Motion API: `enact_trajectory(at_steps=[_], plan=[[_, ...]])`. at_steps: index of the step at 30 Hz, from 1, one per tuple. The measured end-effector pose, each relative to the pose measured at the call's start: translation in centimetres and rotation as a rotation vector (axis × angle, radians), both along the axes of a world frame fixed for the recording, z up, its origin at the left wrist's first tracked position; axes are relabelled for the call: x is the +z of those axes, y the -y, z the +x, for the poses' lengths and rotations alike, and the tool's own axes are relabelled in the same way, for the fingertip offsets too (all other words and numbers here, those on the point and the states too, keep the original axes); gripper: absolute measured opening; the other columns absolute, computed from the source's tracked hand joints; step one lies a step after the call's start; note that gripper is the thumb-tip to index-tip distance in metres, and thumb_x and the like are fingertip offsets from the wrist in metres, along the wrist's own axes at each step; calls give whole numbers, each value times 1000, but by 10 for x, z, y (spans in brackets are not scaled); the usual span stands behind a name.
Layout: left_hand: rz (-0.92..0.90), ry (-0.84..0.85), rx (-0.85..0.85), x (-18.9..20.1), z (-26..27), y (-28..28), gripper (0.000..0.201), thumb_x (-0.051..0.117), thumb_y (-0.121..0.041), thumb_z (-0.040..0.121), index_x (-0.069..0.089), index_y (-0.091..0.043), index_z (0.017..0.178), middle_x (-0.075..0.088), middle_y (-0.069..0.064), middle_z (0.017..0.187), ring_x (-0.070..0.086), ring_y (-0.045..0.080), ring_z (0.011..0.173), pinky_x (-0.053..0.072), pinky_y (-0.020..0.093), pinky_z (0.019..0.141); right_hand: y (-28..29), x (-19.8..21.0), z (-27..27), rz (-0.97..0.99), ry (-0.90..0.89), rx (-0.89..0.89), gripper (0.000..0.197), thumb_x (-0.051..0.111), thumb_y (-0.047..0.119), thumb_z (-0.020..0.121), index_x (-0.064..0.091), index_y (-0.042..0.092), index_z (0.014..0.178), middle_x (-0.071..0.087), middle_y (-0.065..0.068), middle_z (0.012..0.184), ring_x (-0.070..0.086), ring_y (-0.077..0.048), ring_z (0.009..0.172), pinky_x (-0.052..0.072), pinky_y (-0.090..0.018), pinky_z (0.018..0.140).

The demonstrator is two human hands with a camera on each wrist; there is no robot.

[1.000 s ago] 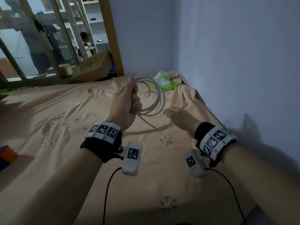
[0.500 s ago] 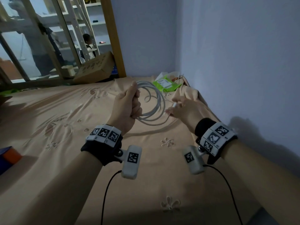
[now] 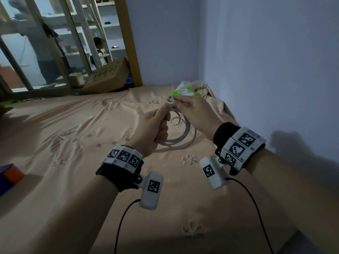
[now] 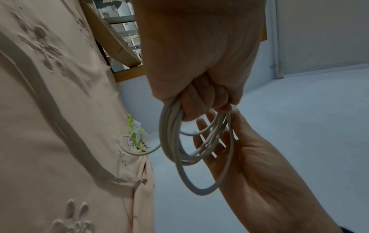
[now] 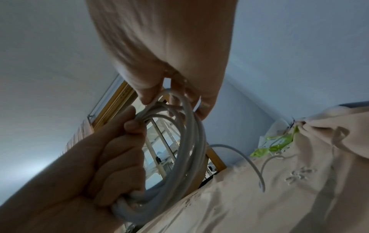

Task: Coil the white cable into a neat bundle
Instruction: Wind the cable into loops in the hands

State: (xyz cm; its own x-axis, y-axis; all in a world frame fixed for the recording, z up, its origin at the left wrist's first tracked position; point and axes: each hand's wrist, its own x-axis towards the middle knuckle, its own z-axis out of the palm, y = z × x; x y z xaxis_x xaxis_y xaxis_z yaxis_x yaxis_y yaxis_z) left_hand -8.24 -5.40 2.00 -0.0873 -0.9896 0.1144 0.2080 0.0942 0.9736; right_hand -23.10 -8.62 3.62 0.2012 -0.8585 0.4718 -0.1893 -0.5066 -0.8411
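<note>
The white cable is wound into several loops that hang above the bed. My left hand grips one side of the coil in a fist, thumb pointing up. My right hand sits just right of it and pinches the cable's end at the top of the coil between thumb and fingers. In the left wrist view the loops hang below the left fist, with the right palm behind them. The right wrist view shows the right hand pinching strands of the coil. A short loose tail curls out toward the sheet.
A beige embroidered bedsheet lies under both hands. A green packet lies in the far corner by the wall. A cardboard box and a wooden post stand at the far edge. An orange and blue object sits at the left.
My right hand has risen from beside the coil's lower right to its top, carrying the cable's end. The trailing length is now taken up into the loops. The left hand keeps its grip.
</note>
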Motion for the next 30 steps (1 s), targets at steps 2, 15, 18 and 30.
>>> enact_trajectory(at_steps=[2,15,18,30], plan=[[-2,-9,-4,1,0,-1,38,48,-40,100,47,-15,73,20,-5,46,14,9,36,9,25,41,-1,1,2,32,4,38,30,53,16,100,64,9,127,70,-3,106,67,-14,94,53,-33,93],[45,85,-83,2,0,-4,50,46,-53,97,47,-12,69,19,-3,46,14,10,35,12,21,38,-12,6,0,-57,-207,171,27,49,5,96,71,17,87,62,5,76,56,-7,73,43,-21,70],[45,59,-105,1,0,-4,49,45,-46,100,47,-15,62,20,-3,46,14,11,35,12,22,37,-12,7,-3,15,-160,195,30,48,3,97,71,22,94,63,16,72,55,6,68,39,-10,67],[27,-75,-36,3,-9,-5,37,40,-28,101,47,-12,68,22,-3,44,16,11,35,14,24,40,-7,-10,-1,172,140,4,44,47,40,101,55,11,69,45,-1,57,39,-16,47,35,-34,53]])
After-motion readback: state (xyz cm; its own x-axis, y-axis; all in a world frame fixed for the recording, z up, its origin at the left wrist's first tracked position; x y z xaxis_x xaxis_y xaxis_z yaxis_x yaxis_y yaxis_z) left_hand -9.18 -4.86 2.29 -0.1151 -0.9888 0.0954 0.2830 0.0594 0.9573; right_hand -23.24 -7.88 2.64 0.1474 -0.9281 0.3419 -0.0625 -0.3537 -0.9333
